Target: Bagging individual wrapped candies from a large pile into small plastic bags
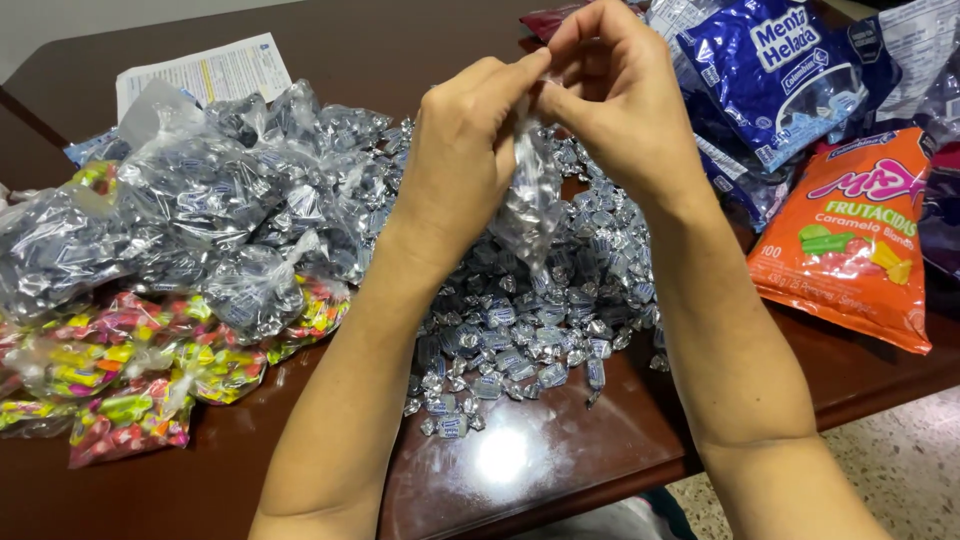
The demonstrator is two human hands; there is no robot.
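My left hand (465,150) and my right hand (615,95) are raised together above the table, both pinching the top of a small clear plastic bag (530,205) filled with silver-blue wrapped candies. The bag hangs down between my wrists. Under it lies a loose heap of the same silver-blue candies (530,320) on the dark brown table (540,460).
At the left lie several filled clear bags of silver candies (210,190) and bags of multicoloured candies (130,370). A printed paper sheet (205,70) sits behind them. Large blue candy packs (770,70) and an orange pack (860,235) lie at the right, near the table edge.
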